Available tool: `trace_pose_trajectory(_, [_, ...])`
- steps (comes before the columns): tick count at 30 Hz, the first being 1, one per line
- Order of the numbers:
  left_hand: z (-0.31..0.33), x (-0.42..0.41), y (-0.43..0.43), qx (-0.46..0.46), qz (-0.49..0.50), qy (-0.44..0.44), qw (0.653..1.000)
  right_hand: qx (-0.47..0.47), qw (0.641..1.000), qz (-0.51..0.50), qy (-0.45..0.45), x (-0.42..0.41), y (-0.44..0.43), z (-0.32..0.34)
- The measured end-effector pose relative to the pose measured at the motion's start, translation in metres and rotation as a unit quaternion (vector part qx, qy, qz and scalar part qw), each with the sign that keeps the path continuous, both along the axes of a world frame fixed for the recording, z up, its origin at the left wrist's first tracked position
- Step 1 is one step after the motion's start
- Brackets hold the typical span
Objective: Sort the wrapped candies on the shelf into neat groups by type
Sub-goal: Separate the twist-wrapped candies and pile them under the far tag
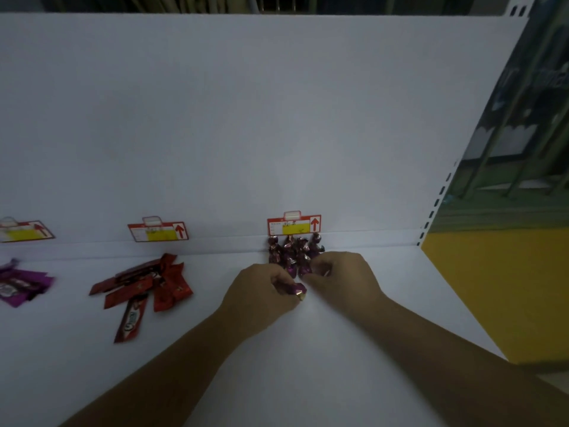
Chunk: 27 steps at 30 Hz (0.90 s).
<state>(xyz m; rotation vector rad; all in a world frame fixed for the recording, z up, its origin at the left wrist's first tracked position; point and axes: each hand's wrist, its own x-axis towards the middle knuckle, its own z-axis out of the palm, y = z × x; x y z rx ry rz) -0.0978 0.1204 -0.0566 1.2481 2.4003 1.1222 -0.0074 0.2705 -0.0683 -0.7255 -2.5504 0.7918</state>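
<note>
On the white shelf (338,349) a cluster of small purple twist-wrapped candies (291,249) lies against the back wall under a red and yellow price tag (294,224). My left hand (261,291) pinches one purple candy (297,290) with a gold end, just in front of the cluster. My right hand (341,275) pinches another purple candy (304,269) at the cluster's front edge. A pile of long red wrapped candies (144,288) lies to the left. Flat purple wrapped candies (18,285) sit at the far left.
Two more price tags (157,232) (24,232) stand on the back wall above the red and the flat purple piles. The shelf's right edge runs diagonally along a yellow panel (508,288). A slotted upright (437,201) rises at the right.
</note>
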Motion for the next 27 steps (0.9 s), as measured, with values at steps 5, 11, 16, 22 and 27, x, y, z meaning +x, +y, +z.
trace_pose_trajectory(5, [-0.007, 0.001, 0.002, -0.004, 0.026, 0.0, 1.0, -0.055, 0.998, 0.034, 0.023, -0.001, 0.004, -0.003])
trace_pose_trajectory(11, [-0.01, 0.01, 0.004, 0.0, 0.022, 0.057, 0.998, -0.01, 0.983, 0.158, 0.096, 0.021, 0.015, 0.009])
trace_pose_trajectory(16, [-0.009, 0.015, 0.008, 0.024, 0.003, 0.047, 0.999, 0.032, 0.973, 0.226, 0.034, 0.024, 0.009, 0.012])
trace_pose_trajectory(22, [-0.006, 0.003, -0.002, 0.061, 0.084, 0.06, 0.993, -0.003, 0.991, 0.136, -0.015, 0.027, 0.03, 0.011])
trace_pose_trajectory(27, [-0.01, -0.022, -0.008, -0.007, 0.171, 0.063, 0.983, 0.021, 0.998, 0.051, -0.027, 0.023, 0.039, 0.004])
